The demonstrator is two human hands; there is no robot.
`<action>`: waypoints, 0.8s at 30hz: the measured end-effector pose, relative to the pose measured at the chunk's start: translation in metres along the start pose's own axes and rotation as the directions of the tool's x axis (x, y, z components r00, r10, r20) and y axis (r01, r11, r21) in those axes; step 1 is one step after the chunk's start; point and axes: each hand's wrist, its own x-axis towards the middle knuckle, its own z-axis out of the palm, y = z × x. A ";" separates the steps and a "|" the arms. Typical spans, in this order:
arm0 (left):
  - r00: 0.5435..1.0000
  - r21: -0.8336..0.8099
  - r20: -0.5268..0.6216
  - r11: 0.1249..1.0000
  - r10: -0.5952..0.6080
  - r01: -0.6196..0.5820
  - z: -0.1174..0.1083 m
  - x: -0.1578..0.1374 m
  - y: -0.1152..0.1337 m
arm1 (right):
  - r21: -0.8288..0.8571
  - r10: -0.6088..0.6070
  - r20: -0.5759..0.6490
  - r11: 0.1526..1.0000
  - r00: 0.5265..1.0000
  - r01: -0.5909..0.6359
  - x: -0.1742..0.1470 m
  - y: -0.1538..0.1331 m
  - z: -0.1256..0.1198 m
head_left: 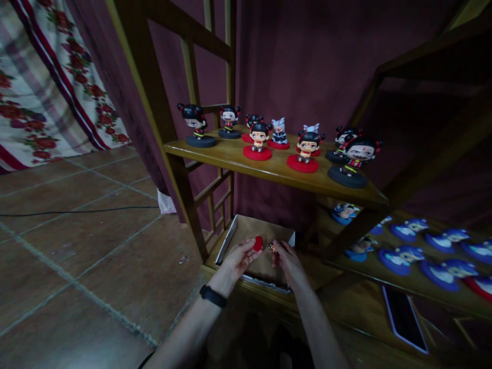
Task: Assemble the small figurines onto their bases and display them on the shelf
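My left hand (242,254), with a dark band on its wrist, pinches a red disc-shaped base (258,243). To its right, my right hand (285,257) has its fingers closed on a small figurine (273,247), mostly covered by the fingers. A narrow gap separates the base from the figurine. Both hands are over a shallow cardboard box (265,229) on the lower shelf. Above them, on the upper shelf, sit similar figurines, among them a seated one on a red base (258,152).
The wooden shelf unit's upper board (230,155) carries several figurines on black or red bases. At right, a lower board holds several blue-based figurines (402,259). A phone (405,319) lies below them. A cable (80,211) crosses the tiled floor at left.
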 end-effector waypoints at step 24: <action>0.977 0.145 -0.089 0.973 0.194 -0.180 0.009 -0.012 -0.008 | 0.004 -0.035 0.001 0.999 0.999 0.035 -0.021 0.002 -0.003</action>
